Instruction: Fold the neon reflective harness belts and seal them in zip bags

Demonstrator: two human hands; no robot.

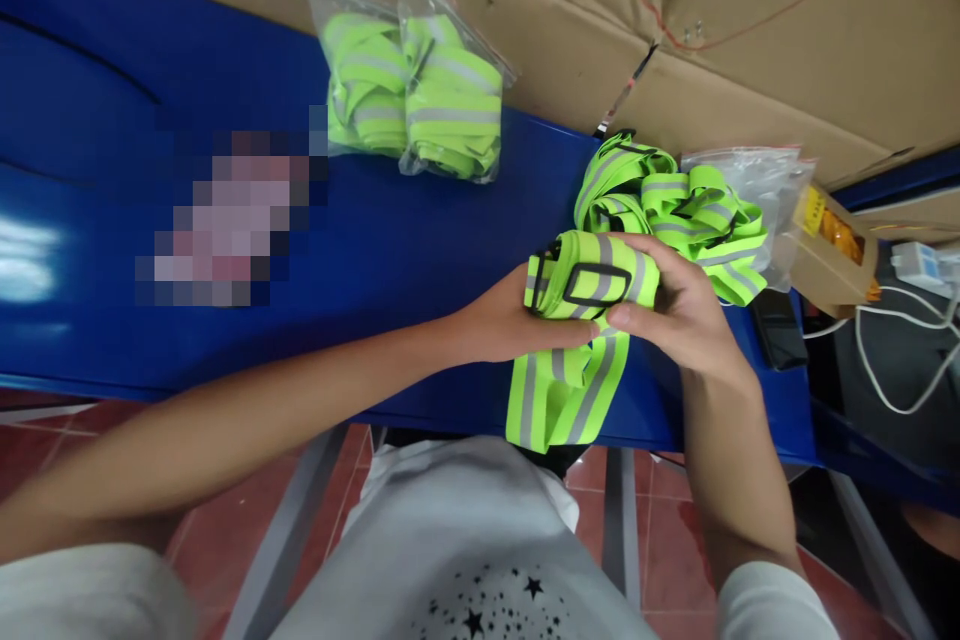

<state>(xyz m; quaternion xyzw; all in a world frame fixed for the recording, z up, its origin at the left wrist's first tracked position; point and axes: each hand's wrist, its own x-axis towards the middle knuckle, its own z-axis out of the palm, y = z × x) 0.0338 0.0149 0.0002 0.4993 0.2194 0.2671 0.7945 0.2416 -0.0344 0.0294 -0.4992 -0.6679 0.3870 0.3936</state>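
In the head view, a folded bundle of fluorescent reflective strap (592,278) is held between both hands over the near edge of the blue table (300,220), its long axis running crosswise from the left hand (499,320) to the right hand (679,320); the fingers of both are closed on it, the right ones curled over its top. A loose tail (562,390) is seen hanging below the fingers toward the body, while a pile of unfolded straps (675,200) lies just beyond the right fingers and two bagged sets (412,100) well beyond the left.
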